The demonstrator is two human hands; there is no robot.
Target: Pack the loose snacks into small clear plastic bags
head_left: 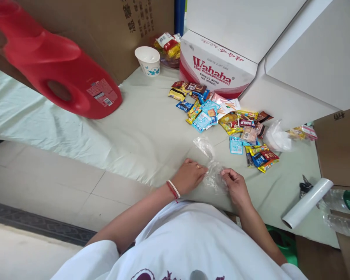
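Observation:
A crumpled clear plastic bag [216,178] lies on the cloth-covered table close to my body, between my two hands. My left hand [189,177], with a ring and two bracelets at the wrist, has its fingers closed at the bag's left edge. On the opposite edge, my right hand [235,184] pinches the film between thumb and fingers. Just beyond the bag is another piece of clear plastic [204,146], which may be joined to it. Farther off lies a loose spread of small wrapped snacks [204,116] in blue, yellow, red and brown packets.
A Wahaha water carton [216,66] stands behind the snacks. At left are a large red jug [64,74] and a paper cup [148,62]. To the right sit a white plastic bag [277,137], a white roll [307,203], scissors [305,186] and clear bottles [335,200].

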